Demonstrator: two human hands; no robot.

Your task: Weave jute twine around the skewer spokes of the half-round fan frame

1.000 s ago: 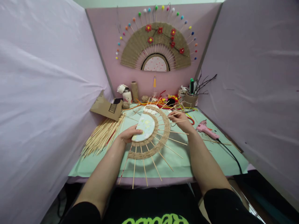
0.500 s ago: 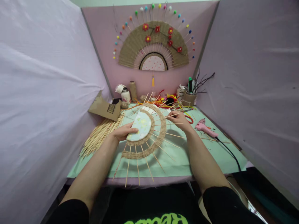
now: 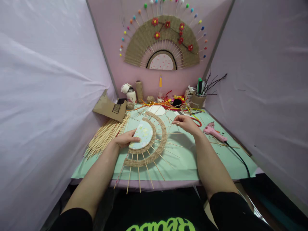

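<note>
Near the centre of the frame, a half-round fan (image 3: 153, 139) is tilted so that its straight edge faces left and its thin spokes (image 3: 150, 180) spread right and downward. The left hand (image 3: 126, 138) grips it at that straight edge, the thumb lying on the pale blue patterned panel (image 3: 144, 132). Two woven bands — one hugging the panel, one farther out — curve around it, with bare spoke showing between them.

The right hand (image 3: 184, 124), right of centre, has its fingers drawn together beside the upper right spokes; I cannot tell whether they close on a spoke, on a strand or on nothing. A red loop (image 3: 197, 122) lies just beyond that wrist, and a pink glue gun (image 3: 215, 132) rests farther right on the pale green cover (image 3: 180, 168).

At centre left, a piece of cardboard (image 3: 109, 106) sits over the upper end of a heap of sticks (image 3: 104, 138). Behind the held fan lies a white oval (image 3: 157, 110). A larger fan (image 3: 141, 45) with red flowers hangs at upper centre.
</note>
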